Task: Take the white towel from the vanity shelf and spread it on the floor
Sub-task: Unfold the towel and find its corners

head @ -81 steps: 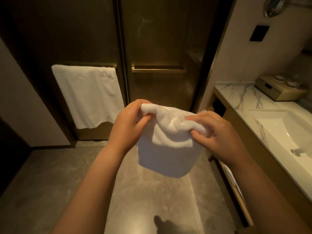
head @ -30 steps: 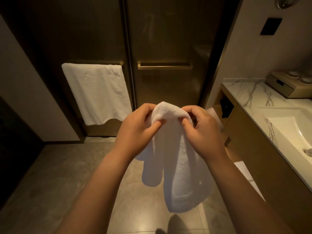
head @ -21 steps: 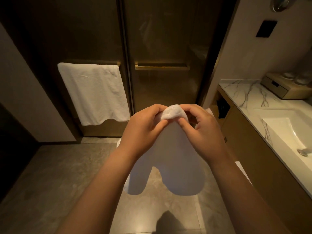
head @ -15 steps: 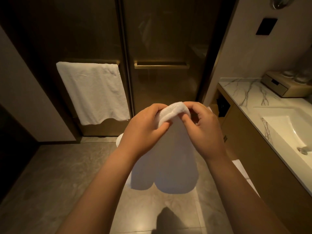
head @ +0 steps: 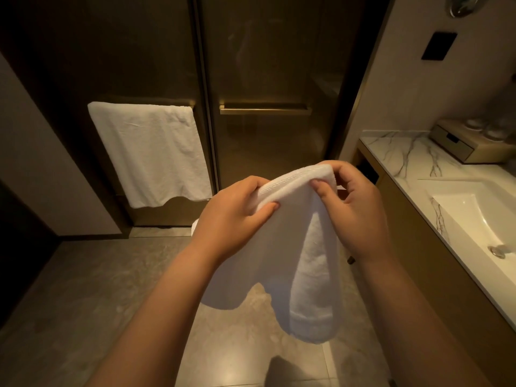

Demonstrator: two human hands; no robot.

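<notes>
I hold the white towel [head: 301, 263] in the air in front of me, above the grey tiled floor [head: 83, 289]. My left hand [head: 234, 216] pinches its top edge on the left. My right hand [head: 354, 208] pinches the same edge on the right, a short stretch of hem showing between the two. The towel hangs down in two loose folds, still doubled over, its lower end well above the floor. The vanity [head: 435, 247] stands at my right; its shelf is hidden.
Another white towel [head: 150, 152] hangs on the bar of the dark glass shower doors [head: 265, 79] ahead. A marble counter [head: 405, 155] with a sink [head: 480, 216] and a wooden box [head: 472, 141] runs along the right. A wall panel stands at left.
The towel has unrolled from a bundle and hangs longer. My hands have come together at its top edge, then drawn slightly apart along the hem. The view has shifted a little.
</notes>
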